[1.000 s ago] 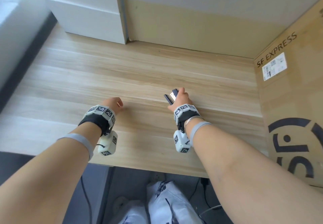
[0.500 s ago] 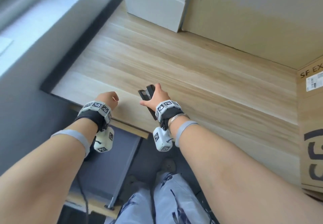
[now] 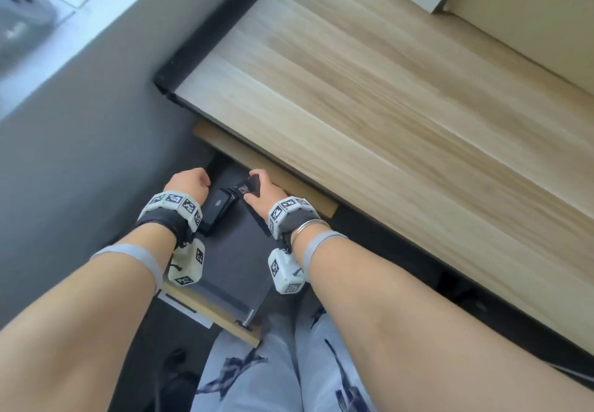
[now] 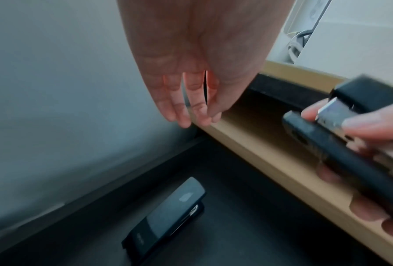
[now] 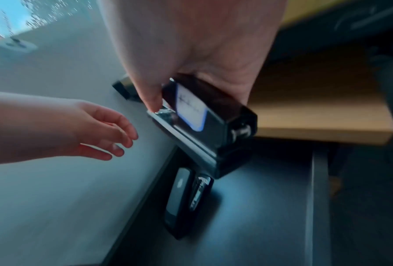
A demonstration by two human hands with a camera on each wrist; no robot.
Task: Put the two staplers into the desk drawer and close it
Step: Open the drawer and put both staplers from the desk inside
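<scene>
Both hands have dropped from the desk [image 3: 369,90] top into the open drawer [image 3: 238,263]. One stapler [image 3: 217,207] lies near its left edge; the right hand [image 3: 262,191] grips the second stapler [image 5: 204,124] above it, the left hand [image 3: 188,183] hanging slack and empty. Next: release, then push shut.

Daylight brightens the desktop [image 3: 385,115], the drawer [image 3: 238,260] lies in shade, and both wrist views are motion-blurred.
</scene>
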